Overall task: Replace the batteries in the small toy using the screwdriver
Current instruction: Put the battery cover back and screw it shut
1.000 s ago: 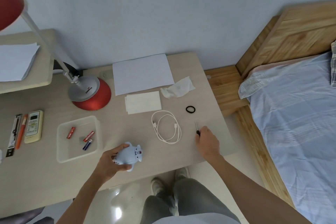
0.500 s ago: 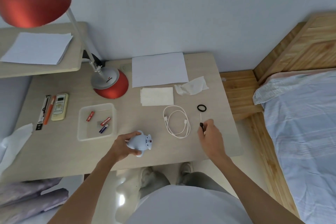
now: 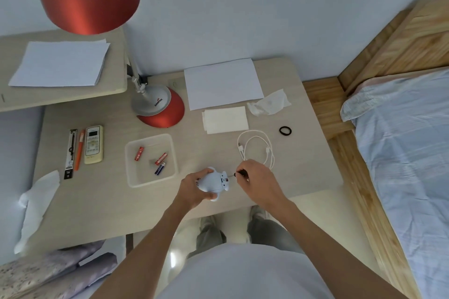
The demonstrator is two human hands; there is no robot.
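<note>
A small pale blue toy [image 3: 213,183] is held just above the desk's front edge by my left hand [image 3: 194,189], which wraps it from the left. My right hand [image 3: 257,181] grips a small black-handled screwdriver [image 3: 239,173], its thin tip pointing left and touching the toy's right end, where a small red mark shows. To the left of the toy stands a clear plastic tray [image 3: 130,172] that holds two red batteries [image 3: 139,153] [image 3: 161,158] and a blue one [image 3: 160,168].
A red desk lamp [image 3: 159,108] stands at the back, its shade overhead at top left. A white cable [image 3: 257,147], black hair tie [image 3: 285,131], papers [image 3: 222,82] and tissues lie behind my hands. A remote [image 3: 93,144] and pens lie left. A bed [image 3: 408,153] is right.
My right hand lifted the screwdriver from the desk and brought it left to the toy. My left hand kept hold of the toy. The camera tilted, bringing the lamp shade into view.
</note>
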